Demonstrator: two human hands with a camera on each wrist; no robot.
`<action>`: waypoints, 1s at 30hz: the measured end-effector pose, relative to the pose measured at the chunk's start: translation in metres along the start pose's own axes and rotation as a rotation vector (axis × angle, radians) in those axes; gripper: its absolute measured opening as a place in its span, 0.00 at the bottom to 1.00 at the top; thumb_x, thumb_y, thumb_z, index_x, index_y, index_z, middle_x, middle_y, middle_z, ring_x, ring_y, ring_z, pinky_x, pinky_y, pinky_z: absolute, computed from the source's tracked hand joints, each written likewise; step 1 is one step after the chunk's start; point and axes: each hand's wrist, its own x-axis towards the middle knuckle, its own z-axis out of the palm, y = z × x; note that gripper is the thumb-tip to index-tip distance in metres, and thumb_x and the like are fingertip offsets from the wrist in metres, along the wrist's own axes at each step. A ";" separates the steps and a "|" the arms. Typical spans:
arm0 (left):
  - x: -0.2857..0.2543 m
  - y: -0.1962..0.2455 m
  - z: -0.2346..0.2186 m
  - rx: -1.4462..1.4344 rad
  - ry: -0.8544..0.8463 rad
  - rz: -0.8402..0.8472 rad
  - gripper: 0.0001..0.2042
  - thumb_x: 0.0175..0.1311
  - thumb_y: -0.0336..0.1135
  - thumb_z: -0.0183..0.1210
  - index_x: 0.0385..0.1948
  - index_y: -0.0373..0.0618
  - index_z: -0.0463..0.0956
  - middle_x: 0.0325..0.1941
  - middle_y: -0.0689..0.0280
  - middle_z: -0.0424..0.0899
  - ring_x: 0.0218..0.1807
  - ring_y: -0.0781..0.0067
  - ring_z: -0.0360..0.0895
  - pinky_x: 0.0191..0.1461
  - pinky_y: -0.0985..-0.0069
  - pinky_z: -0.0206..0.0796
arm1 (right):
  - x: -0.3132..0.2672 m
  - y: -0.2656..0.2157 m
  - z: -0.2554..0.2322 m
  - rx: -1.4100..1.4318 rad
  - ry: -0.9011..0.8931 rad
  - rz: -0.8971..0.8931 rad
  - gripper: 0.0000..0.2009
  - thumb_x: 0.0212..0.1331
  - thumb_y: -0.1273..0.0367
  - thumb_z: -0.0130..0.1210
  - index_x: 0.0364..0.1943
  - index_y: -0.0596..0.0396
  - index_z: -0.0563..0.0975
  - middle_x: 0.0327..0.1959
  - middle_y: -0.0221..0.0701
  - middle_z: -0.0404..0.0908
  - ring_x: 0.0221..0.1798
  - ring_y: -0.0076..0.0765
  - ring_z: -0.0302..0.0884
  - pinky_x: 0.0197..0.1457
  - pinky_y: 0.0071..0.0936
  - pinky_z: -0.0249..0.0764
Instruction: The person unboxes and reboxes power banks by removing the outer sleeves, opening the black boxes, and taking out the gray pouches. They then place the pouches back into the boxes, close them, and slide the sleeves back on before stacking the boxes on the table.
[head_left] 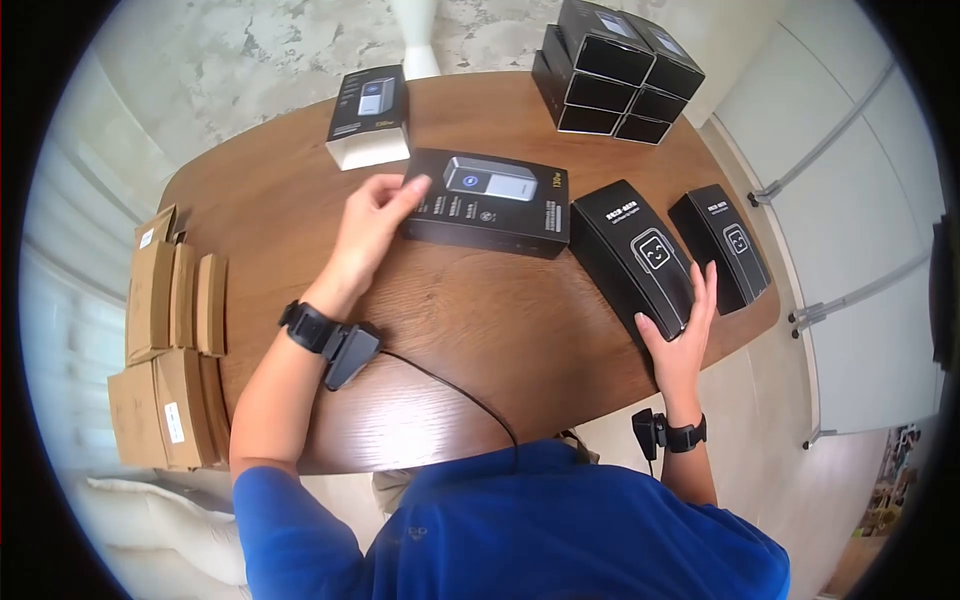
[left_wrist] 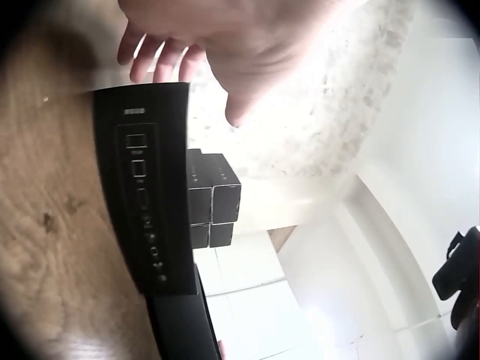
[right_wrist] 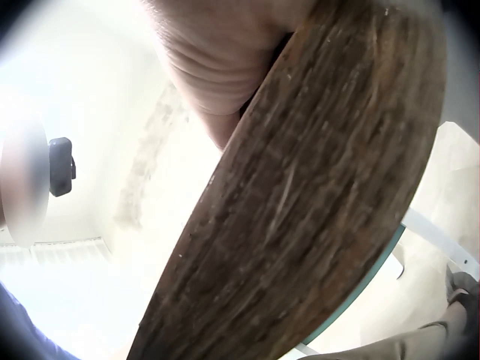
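Note:
A flat black box (head_left: 490, 200) with a device picture lies on the table, and my left hand (head_left: 375, 215) is at its left end. In the left wrist view the fingers (left_wrist: 171, 60) are fairly straight by the box's end, while the thumb stands apart from its top. My right hand (head_left: 680, 340) holds the near end of a long black box (head_left: 632, 250) with a line-drawn face, thumb on one side and fingers on the other. Beside it lies a similar black box (head_left: 722, 245). The right wrist view mostly shows the table's edge (right_wrist: 285, 202), hiding the fingers.
An open-ended black sleeve (head_left: 368, 115) stands at the back. Several black boxes (head_left: 610, 75) are stacked at the back right. Brown cardboard boxes (head_left: 165, 370) line the table's left edge. A cable (head_left: 450, 385) runs from the left wrist camera across the front.

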 end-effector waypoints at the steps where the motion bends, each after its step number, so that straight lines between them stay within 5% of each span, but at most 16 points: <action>1: -0.003 -0.003 0.002 -0.046 -0.091 -0.011 0.13 0.66 0.42 0.58 0.39 0.40 0.77 0.36 0.73 0.80 0.40 0.87 0.71 0.48 0.85 0.61 | 0.000 -0.002 0.001 0.004 -0.007 -0.004 0.45 0.40 0.60 0.70 0.67 0.55 0.59 0.74 0.46 0.44 0.74 0.55 0.47 0.72 0.45 0.51; 5: 0.001 -0.016 0.000 -0.237 -0.093 0.044 0.10 0.67 0.38 0.57 0.32 0.41 0.76 0.30 0.72 0.81 0.32 0.88 0.72 0.39 0.85 0.64 | 0.000 -0.003 0.003 0.001 0.020 0.042 0.46 0.41 0.61 0.70 0.67 0.55 0.58 0.74 0.47 0.42 0.74 0.55 0.47 0.72 0.44 0.51; 13: -0.026 -0.027 -0.051 -0.258 0.207 0.067 0.11 0.69 0.39 0.54 0.26 0.45 0.74 0.26 0.75 0.77 0.28 0.89 0.68 0.35 0.86 0.62 | 0.000 0.003 0.003 -0.001 0.045 0.045 0.43 0.41 0.63 0.70 0.66 0.55 0.61 0.73 0.49 0.46 0.73 0.53 0.50 0.72 0.42 0.51; 16: -0.037 -0.025 -0.062 -0.304 0.215 -0.005 0.11 0.69 0.39 0.54 0.27 0.45 0.75 0.26 0.74 0.77 0.28 0.88 0.69 0.35 0.86 0.62 | 0.005 0.020 -0.005 0.490 -0.057 0.006 0.33 0.46 0.59 0.65 0.58 0.59 0.71 0.68 0.46 0.61 0.71 0.46 0.57 0.72 0.39 0.52; 19: -0.038 -0.026 -0.068 -0.327 0.201 -0.066 0.11 0.68 0.39 0.55 0.27 0.45 0.75 0.26 0.73 0.78 0.28 0.87 0.70 0.35 0.85 0.63 | -0.006 -0.006 -0.007 0.990 -0.228 0.169 0.39 0.46 0.44 0.63 0.55 0.62 0.72 0.68 0.49 0.60 0.69 0.47 0.60 0.71 0.40 0.56; 30: -0.036 -0.023 -0.070 -0.386 0.226 -0.106 0.11 0.68 0.39 0.54 0.27 0.44 0.75 0.26 0.71 0.79 0.27 0.85 0.72 0.34 0.84 0.65 | -0.009 -0.029 -0.007 0.699 -0.052 -0.119 0.40 0.45 0.39 0.62 0.53 0.58 0.71 0.68 0.50 0.58 0.67 0.51 0.62 0.68 0.46 0.63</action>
